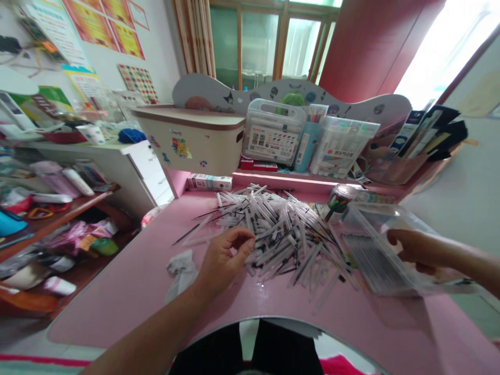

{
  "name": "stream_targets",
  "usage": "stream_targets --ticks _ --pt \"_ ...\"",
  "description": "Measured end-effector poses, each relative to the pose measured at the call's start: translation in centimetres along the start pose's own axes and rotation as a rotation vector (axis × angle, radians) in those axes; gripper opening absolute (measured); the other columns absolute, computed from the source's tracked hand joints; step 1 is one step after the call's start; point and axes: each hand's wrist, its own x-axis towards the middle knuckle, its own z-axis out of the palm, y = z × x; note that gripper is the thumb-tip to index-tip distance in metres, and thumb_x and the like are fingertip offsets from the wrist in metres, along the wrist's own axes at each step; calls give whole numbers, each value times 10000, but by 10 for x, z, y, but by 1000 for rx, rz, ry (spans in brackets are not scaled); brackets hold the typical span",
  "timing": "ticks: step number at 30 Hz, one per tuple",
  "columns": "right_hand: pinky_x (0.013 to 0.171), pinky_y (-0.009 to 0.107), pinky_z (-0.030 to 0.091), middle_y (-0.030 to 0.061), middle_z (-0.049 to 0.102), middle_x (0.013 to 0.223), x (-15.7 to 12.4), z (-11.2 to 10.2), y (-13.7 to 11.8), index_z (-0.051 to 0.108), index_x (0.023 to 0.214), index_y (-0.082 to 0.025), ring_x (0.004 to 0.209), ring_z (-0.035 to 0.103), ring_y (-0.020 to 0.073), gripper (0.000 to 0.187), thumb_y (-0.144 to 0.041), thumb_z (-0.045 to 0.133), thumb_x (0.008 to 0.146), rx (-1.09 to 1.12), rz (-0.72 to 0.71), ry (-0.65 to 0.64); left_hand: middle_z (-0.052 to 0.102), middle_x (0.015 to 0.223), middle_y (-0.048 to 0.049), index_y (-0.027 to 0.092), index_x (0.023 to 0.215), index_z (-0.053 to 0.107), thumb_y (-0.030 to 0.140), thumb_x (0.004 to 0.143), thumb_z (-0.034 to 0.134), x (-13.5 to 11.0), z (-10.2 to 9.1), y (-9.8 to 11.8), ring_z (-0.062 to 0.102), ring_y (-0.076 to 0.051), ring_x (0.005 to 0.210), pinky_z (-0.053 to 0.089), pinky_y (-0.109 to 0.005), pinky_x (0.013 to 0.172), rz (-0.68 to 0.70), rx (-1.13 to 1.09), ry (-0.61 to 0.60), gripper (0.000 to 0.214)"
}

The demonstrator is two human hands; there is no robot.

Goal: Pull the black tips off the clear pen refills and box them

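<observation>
Flanking the heap of slender tubes (279,229), the two hands stand well apart. The left hand (228,253) is at the heap's near-left edge, thumb and forefinger curled toward each other; whether they pinch a tube cannot be told. This curl probably suits single, thin pieces. The right hand (416,250), to the right of the heap, is bent at the fingers and blurred; whether it grips the clear box (373,216) or something in it cannot be told. The box stands just right of the heap, perhaps for easy reach. In it, aligned tubes (375,265) lie side by side, likely kept straight by its walls, whereas those in the heap cross at all angles, some showing dark ends. Left of the heap and nearer the wearer is a crumpled white tissue (183,268); at its far right stands a drink can (340,200). Behind the heap, a raised ledge carries a lidded bin (221,148), a handled case (273,138) and a pen holder (396,169), an arrangement that presumably leaves the pink tabletop (113,307) for the loose pieces.
</observation>
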Motion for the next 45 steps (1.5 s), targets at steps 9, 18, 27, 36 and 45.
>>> stream_targets --ticks 9,18,27,36,45 --pt "581 301 357 40 714 747 -60 -8 -103 700 955 -266 586 602 162 232 -156 755 759 -455 -646 -139 661 861 -11 184 925 675 220 852 612 12 -10 -6 617 -134 756 486 -241 717 5 32 237 103" --pt "688 282 358 57 666 948 -113 129 -138 659 879 -189 862 623 200 172 -96 514 871 -495 -909 -649 609 759 10 172 897 667 212 819 607 19 -17 -5 516 -105 614 417 -223 594 -99 104 190 106" --pt "724 283 371 59 607 1012 -108 142 -128 653 884 -175 904 599 197 137 -103 541 851 -480 -893 -711 596 751 11 174 897 660 225 838 600 17 -15 -4 493 -108 607 389 -225 572 -89 108 154 98" --pt "744 284 390 59 607 975 -108 154 -118 694 877 -180 881 580 184 217 -62 513 852 -428 -887 -705 650 776 -7 186 843 685 135 849 595 3 -2 4 592 -143 728 418 -251 680 204 357 -406 103" --pt "679 243 417 6 564 838 -90 129 -118 653 804 -180 741 530 122 89 -110 598 805 324 -831 -681 642 863 -35 198 862 684 319 872 644 -13 22 6 586 -186 775 420 -302 670 310 736 -591 127"
